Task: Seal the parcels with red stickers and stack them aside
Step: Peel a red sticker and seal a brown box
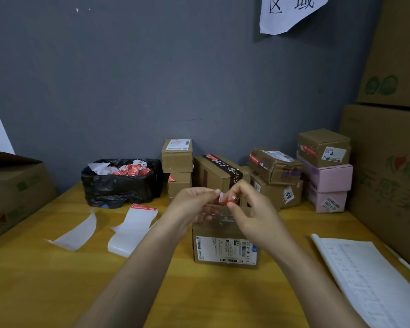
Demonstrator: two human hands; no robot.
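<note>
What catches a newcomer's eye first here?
The left hand and right hand meet mid-frame, pinching a small red sticker over a brown cardboard parcel on the yellow table. Behind, stacked brown and pink boxes line the grey wall beside a black bag of red scraps.

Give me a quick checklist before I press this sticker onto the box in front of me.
1. Red sticker in grip: ok, left hand and right hand both pinch it.
2. Backing fully off: cannot tell, hidden in the grip.
3. Parcel in place: ok, it stands on the table right below the hands.
4. Top flaps shut: cannot tell, the hands cover them.
5. Next sticker ready: ok, a red one shows at the far end of the backing strip to the left.
</note>
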